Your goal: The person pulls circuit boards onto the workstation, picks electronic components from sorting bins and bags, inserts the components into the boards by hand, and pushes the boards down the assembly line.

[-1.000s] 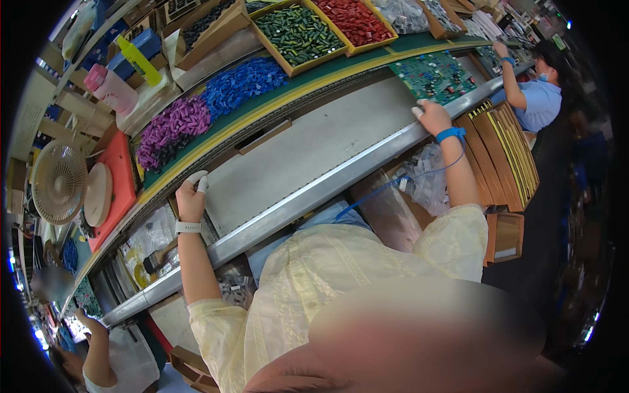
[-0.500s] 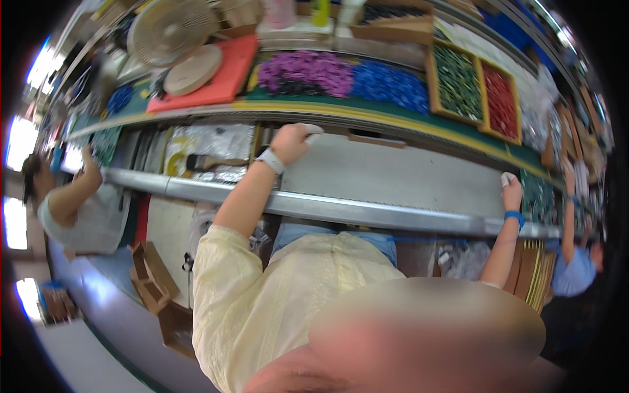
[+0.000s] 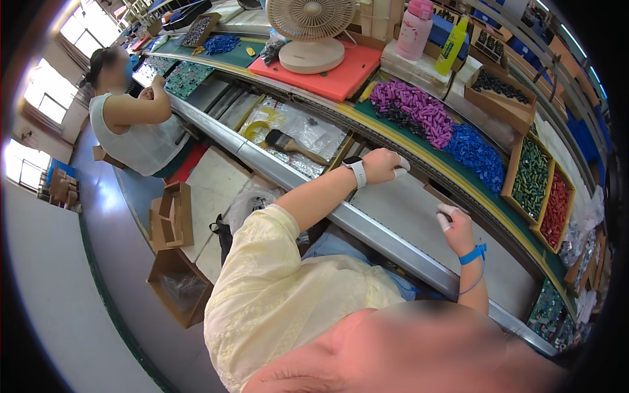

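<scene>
Both hands hover over the bare grey conveyor belt [image 3: 419, 216] at the centre right of the frame, and the view has swung round since a second ago: the fan [image 3: 311, 26] and the red mat [image 3: 341, 72], then at the far left edge, now sit at the top centre, and the co-worker in the pale sleeveless top [image 3: 134, 131] has come into the upper left. The left hand [image 3: 383, 165], with a watch at the wrist, was pressed flat on the belt half a second ago; now it is loosely curled, fingers together, with white finger cots showing and nothing visibly gripped. The right hand [image 3: 455, 226], wearing a blue wrist strap, has drawn in from the belt's far end toward the middle, fingers bent and holding nothing that can be seen. To my eye the work is between pieces, since no board lies on the belt within reach. Heaps of purple parts [image 3: 413, 108] and blue parts [image 3: 475, 150] lie just beyond the belt's yellow edge. Whether either palm hides a small part cannot be told; the green boards [image 3: 547, 314] at the lower right are cut off by the rim, and a blurred shape fills the bottom of the frame.
</scene>
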{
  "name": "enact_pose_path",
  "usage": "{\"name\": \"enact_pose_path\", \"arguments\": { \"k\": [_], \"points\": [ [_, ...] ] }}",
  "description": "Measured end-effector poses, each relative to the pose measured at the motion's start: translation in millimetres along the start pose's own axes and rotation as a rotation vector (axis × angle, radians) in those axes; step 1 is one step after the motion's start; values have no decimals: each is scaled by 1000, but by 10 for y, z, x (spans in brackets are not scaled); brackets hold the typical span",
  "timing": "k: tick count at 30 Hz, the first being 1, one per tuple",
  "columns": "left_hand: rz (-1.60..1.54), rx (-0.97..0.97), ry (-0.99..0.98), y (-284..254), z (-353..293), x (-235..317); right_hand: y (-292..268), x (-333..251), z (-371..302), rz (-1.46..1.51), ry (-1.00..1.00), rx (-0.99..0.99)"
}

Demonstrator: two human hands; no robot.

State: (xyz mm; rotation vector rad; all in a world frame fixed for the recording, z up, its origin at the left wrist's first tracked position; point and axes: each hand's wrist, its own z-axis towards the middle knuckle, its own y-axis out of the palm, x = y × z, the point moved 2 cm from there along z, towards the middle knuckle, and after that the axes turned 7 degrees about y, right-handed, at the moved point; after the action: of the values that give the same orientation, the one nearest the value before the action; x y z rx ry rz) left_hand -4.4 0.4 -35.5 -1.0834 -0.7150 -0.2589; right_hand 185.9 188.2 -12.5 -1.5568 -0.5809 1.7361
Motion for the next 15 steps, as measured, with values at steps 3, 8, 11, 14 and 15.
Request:
{"name": "enact_pose_path", "arguments": {
  "k": [3,8,11,14,15],
  "points": [
    [7,6,5,-26,4,-26,-56,196,-20,52,117,-4],
    [-7,-14,7,-17,3,-27,-161,277,8,126,264,45],
    [10,-22,10,-16,2,-34,-133,305,-10,113,259,13],
    [22,-41,-6,-32,-18,-37,-66,277,-19,100,205,-44],
    [24,-33,-1,-39,-26,-47,-55,249,-10,105,211,-70]
  ]
}}
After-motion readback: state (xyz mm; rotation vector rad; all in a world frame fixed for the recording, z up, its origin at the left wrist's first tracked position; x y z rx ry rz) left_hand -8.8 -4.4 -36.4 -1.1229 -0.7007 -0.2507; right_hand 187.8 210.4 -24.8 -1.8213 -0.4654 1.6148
